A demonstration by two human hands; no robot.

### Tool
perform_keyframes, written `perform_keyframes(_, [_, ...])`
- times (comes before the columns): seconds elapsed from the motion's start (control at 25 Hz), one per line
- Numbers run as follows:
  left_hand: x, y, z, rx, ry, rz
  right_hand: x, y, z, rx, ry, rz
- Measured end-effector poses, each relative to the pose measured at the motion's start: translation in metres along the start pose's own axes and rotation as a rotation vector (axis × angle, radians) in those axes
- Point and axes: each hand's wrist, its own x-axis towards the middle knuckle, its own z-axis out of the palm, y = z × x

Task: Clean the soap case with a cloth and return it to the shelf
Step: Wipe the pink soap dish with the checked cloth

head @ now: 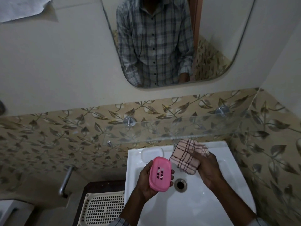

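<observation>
Over the sink (211, 201): left hand (146, 185), fingers clamped round the pink case (160, 174). Right hand (206, 168) grips the folded cloth (185, 158) just beside it, apart. Wiping seemingly unfinished. Glass shelf (187, 128) above awaits the case.

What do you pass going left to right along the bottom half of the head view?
Metal pipe → cream perforated plastic basket → left hand holding pink plastic soap case → metal sink drain → right hand gripping pink checked cloth.
</observation>
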Motion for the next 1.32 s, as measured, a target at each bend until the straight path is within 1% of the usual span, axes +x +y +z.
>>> perform_keyframes(0.08, [0.001, 0.0, -0.004, -0.014, -0.005, 0.002, -0.002, -0.004, 0.004, -0.041, -0.046, -0.006])
perform_keyframes(0.12, [0.001, 0.0, -0.006, -0.021, -0.005, 0.0, -0.004, -0.004, 0.006, -0.106, -0.056, -0.027])
perform_keyframes(0.16, [0.001, 0.0, -0.008, -0.02, 0.002, -0.004, -0.006, -0.004, 0.008, -0.234, -0.068, -0.091])
perform_keyframes(0.2, [0.001, 0.0, -0.009, -0.01, 0.006, -0.008, -0.006, -0.004, 0.011, -0.417, -0.069, -0.211])
perform_keyframes(0.24, [0.002, 0.001, -0.007, 0.009, 0.005, -0.015, -0.008, -0.003, 0.017, -0.609, -0.093, -0.377])
perform_keyframes(0.28, [0.003, 0.001, -0.003, 0.024, 0.003, -0.02, -0.011, 0.002, 0.023, -0.762, -0.154, -0.55])
perform_keyframes(0.32, [0.003, 0.0, 0.003, 0.029, 0.007, -0.024, -0.018, 0.013, 0.033, -0.867, -0.27, -0.709])
perform_keyframes(0.36, [0.005, -0.001, 0.007, 0.019, 0.008, -0.024, -0.024, 0.031, 0.038, -1.022, -0.362, -0.861])
perform_keyframes(0.44, [0.005, -0.004, 0.014, -0.044, -0.008, 0.005, -0.032, 0.061, 0.039, -1.349, -0.386, -1.168])
perform_keyframes(0.48, [0.002, -0.004, 0.017, -0.069, -0.023, 0.004, -0.032, 0.066, 0.034, -1.396, -0.441, -1.23])
perform_keyframes(0.56, [-0.004, -0.002, 0.017, -0.064, -0.046, -0.026, -0.022, 0.052, 0.022, -1.394, -0.622, -1.338])
perform_keyframes(0.6, [-0.004, -0.002, 0.017, -0.042, -0.028, -0.024, -0.018, 0.044, 0.023, -1.431, -0.612, -1.404])
perform_keyframes(0.64, [-0.001, -0.003, 0.017, -0.001, 0.006, -0.004, -0.017, 0.04, 0.028, -1.552, -0.522, -1.405])
perform_keyframes(0.68, [0.002, -0.004, 0.019, 0.029, 0.036, 0.03, -0.021, 0.04, 0.039, -1.685, -0.369, -1.299])
perform_keyframes(0.72, [0.007, -0.005, 0.021, 0.051, 0.058, 0.078, -0.026, 0.05, 0.053, -1.786, -0.22, -1.055])
perform_keyframes(0.76, [0.011, -0.007, 0.025, 0.075, 0.081, 0.131, -0.031, 0.057, 0.068, -1.83, -0.134, -0.785])
perform_keyframes(0.8, [0.014, -0.01, 0.026, 0.105, 0.102, 0.17, -0.033, 0.062, 0.077, -1.765, -0.094, -0.568])
perform_keyframes(0.84, [0.015, -0.01, 0.026, 0.143, 0.124, 0.193, -0.034, 0.059, 0.082, -1.672, -0.057, -0.401])
perform_keyframes(0.88, [0.015, -0.008, 0.027, 0.182, 0.138, 0.204, -0.029, 0.054, 0.08, -1.509, -0.045, -0.348])
perform_keyframes(0.92, [0.014, -0.002, 0.028, 0.201, 0.132, 0.202, -0.025, 0.047, 0.076, -1.339, -0.067, -0.367])
perform_keyframes(0.96, [0.013, 0.003, 0.027, 0.202, 0.108, 0.187, -0.022, 0.041, 0.071, -1.262, -0.145, -0.402])
perform_keyframes(1.0, [0.012, 0.009, 0.026, 0.214, 0.081, 0.165, -0.019, 0.034, 0.067, -1.288, -0.278, -0.451])
perform_keyframes(1.04, [0.01, 0.013, 0.025, 0.229, 0.069, 0.152, -0.016, 0.025, 0.064, -1.369, -0.458, -0.491])
perform_keyframes(1.12, [0.008, 0.015, 0.019, 0.226, 0.071, 0.159, -0.015, 0.013, 0.06, -1.545, -0.817, -0.472])
perform_keyframes(1.16, [0.008, 0.014, 0.014, 0.205, 0.063, 0.15, -0.014, 0.008, 0.056, -1.534, -0.915, -0.441])
perform_keyframes(1.2, [0.009, 0.014, 0.009, 0.184, 0.064, 0.139, -0.014, 0.002, 0.051, -1.391, -0.912, -0.388])
perform_keyframes(1.24, [0.007, 0.014, 0.006, 0.16, 0.05, 0.133, -0.015, -0.005, 0.044, -1.124, -0.8, -0.291])
perform_keyframes(1.32, [0.002, 0.017, 0.003, 0.14, 0.005, 0.164, -0.012, -0.017, 0.019, -0.528, -0.381, 0.006])
